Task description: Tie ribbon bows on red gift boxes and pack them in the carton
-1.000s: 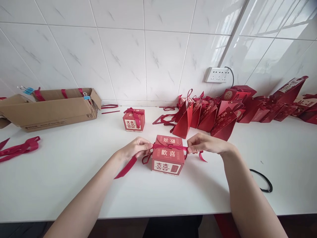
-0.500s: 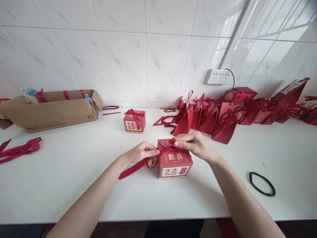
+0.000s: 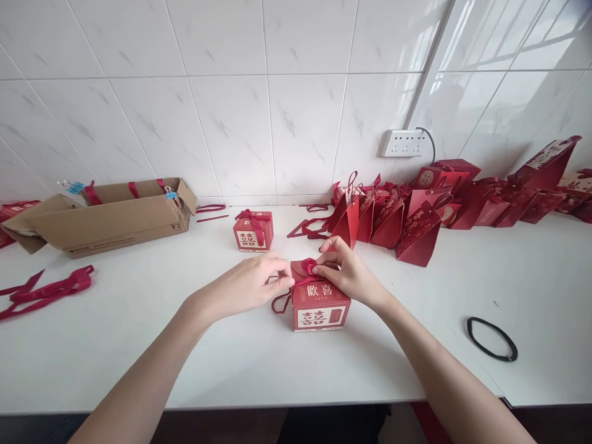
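Vs half a second ago: left hand [image 3: 252,282] has closed in from the left and now sits against the top left edge of the gift box [image 3: 319,302]. The long ribbon tail that trailed down-left on the desk [image 3: 139,345] is gone from view; only a small loop hangs at the box's left side. Left fingers are pinched closed on the ribbon [image 3: 309,268]. Right hand [image 3: 346,274] stays on the lid, its fingers gripping a ribbon fold there. The box sits mid-desk, upright on its base, printed front facing the person, long axis left-right and roughly parallel to the near desk edge; the ribbon crosses the top along that axis. Room, left to right: loose ribbons [image 3: 46,290] and a cardboard carton [image 3: 106,216] at far left, well apart, with bare desk between them and the hands. A tied small box [image 3: 253,230] stands just behind the left hand. Red bags [image 3: 416,222] line the wall, the nearest just behind the right hand. Bare desk runs right to a black band [image 3: 491,338], and a bare strip runs in front to the near edge.
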`<state>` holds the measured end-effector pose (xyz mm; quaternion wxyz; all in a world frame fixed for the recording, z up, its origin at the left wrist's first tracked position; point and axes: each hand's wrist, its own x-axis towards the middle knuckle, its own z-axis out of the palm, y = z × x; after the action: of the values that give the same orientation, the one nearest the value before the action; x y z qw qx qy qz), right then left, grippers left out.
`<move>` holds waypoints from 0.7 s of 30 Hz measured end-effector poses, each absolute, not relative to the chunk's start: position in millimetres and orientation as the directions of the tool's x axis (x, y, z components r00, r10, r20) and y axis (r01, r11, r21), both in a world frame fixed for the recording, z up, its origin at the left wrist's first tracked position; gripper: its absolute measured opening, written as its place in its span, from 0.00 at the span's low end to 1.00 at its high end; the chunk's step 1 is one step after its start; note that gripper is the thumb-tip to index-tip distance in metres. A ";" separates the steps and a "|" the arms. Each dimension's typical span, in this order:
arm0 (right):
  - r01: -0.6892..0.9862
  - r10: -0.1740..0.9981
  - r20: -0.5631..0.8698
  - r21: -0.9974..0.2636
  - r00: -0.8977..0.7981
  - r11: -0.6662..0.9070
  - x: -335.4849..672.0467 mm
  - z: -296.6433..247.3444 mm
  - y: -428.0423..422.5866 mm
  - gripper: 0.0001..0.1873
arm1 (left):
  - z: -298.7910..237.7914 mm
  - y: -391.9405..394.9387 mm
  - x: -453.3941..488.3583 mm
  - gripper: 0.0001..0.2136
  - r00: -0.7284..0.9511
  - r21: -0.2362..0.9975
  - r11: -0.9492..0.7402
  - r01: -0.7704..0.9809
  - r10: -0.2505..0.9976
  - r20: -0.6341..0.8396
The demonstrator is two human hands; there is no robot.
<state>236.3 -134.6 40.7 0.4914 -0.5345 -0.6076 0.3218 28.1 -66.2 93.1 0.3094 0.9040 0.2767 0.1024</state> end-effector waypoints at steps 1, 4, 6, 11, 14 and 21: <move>0.324 0.971 0.232 -0.924 0.056 0.202 235.9 41.2 -134.6 0.11 | 98.8 -68.2 30.8 0.14 0.843 0.598 -0.692 0.405 0.536 0.048; 0.357 0.974 0.227 -0.912 0.024 0.204 235.7 43.9 -134.9 0.03 | 112.1 -69.3 45.7 0.13 0.869 0.552 -0.757 0.350 0.483 0.111; 0.388 0.965 0.263 -0.890 0.007 0.239 236.6 44.2 -134.7 0.05 | 112.9 -64.6 59.4 0.12 0.860 0.520 -0.785 0.336 0.481 0.171; 0.340 0.948 0.318 -0.893 0.016 0.294 236.7 35.4 -129.4 0.07 | 78.0 -40.3 84.6 0.08 0.778 0.672 -0.713 0.201 0.533 0.333; 0.247 0.944 0.323 -0.922 0.065 0.298 232.7 30.7 -125.2 0.07 | 50.9 -31.8 85.7 0.09 0.653 0.788 -0.604 0.119 0.645 0.397; 0.153 0.964 0.230 -0.966 0.136 0.209 229.6 36.0 -128.1 0.07 | 41.8 -38.5 73.7 0.09 0.689 0.815 -0.555 0.164 0.656 0.308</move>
<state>229.6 -128.1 36.0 0.5537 -0.5115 -0.5458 0.3659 73.7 -38.5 41.8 0.4013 0.8269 0.2479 0.3063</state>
